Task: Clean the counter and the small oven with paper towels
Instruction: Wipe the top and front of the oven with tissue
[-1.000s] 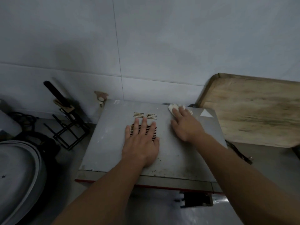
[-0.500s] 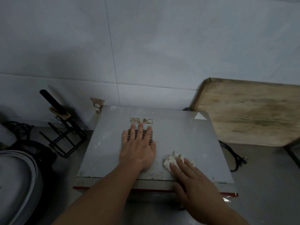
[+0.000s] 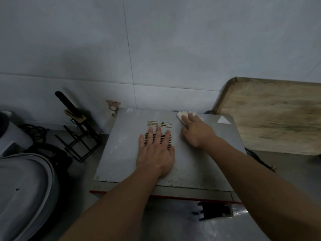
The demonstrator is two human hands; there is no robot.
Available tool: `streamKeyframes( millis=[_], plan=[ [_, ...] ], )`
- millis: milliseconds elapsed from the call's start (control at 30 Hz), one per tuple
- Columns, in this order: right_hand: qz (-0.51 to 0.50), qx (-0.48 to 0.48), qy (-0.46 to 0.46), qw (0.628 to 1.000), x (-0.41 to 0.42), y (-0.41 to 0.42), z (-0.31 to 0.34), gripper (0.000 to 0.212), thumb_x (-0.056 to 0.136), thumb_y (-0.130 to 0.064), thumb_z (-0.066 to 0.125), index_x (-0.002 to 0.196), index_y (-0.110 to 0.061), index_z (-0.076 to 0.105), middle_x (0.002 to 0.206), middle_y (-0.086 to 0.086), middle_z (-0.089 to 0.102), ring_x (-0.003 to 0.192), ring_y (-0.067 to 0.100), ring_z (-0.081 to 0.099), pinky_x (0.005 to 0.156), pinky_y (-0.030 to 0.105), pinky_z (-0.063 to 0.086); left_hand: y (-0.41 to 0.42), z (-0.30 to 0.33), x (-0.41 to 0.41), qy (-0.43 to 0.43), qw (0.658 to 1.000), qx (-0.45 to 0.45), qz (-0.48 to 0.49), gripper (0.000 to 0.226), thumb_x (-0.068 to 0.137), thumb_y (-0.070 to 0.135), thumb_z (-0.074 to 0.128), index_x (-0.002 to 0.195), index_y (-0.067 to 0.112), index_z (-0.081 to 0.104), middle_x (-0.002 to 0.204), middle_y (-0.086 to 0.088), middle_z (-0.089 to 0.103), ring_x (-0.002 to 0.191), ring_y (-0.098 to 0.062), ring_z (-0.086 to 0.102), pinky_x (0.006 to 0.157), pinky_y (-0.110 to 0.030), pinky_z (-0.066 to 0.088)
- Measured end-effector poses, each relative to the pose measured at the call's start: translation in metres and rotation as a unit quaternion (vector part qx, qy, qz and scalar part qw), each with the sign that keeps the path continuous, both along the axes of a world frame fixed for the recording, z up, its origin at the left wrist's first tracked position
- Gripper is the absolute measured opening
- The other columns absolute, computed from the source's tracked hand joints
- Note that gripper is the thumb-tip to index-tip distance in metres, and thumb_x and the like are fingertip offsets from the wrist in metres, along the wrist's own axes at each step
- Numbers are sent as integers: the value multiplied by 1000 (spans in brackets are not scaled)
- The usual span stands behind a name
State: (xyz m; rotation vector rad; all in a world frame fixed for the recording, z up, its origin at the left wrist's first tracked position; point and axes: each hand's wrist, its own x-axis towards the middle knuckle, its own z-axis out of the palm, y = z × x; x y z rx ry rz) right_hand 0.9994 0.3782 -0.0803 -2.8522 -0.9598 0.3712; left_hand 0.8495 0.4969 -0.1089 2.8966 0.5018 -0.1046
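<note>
Grey tiled wall behind, steel bench (image 3: pixel 286 171) under everything. Oven (image 3: pixel 199 162) sits on it, both hands on its top. Left hand (image 3: pixel 156 153) flat, fingers straight, spread over the vent slots, holding nothing, probably bracing the oven. Right hand (image 3: pixel 196 131) presses a wadded towel (image 3: pixel 182 115) under its fingertips at the far edge, just ahead and right of the left. Step looks like wiping the oven top. Specks show near the front edge, right of the left wrist. Next move probably needs a stroke toward the body with steady pressure. Bench not yet wiped, by the look.
</note>
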Motion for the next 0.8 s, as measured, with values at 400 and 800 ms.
streamKeyframes(
  millis=[400, 800],
  plan=[
    [18, 26, -14, 999, -185, -119, -10, 63, 86, -51, 38, 145, -30, 46, 152, 0, 42, 136, 23, 47, 103, 38, 43, -1, 3, 1, 12, 1000, 7, -3, 64, 100, 55, 8, 158, 35, -9, 166, 2, -21, 152, -24, -22, 121, -53, -9],
    [-52, 43, -30, 997, -65, -97, -6, 62, 97, -50, 21, 157, -36, 12, 165, -3, 7, 152, 17, 8, 123, 34, 10, -1, 8, -1, 11, 1000, 11, -2, 64, 101, 54, 9, 158, 35, -10, 166, 2, -21, 151, -25, -23, 121, -53, -9]
  ],
)
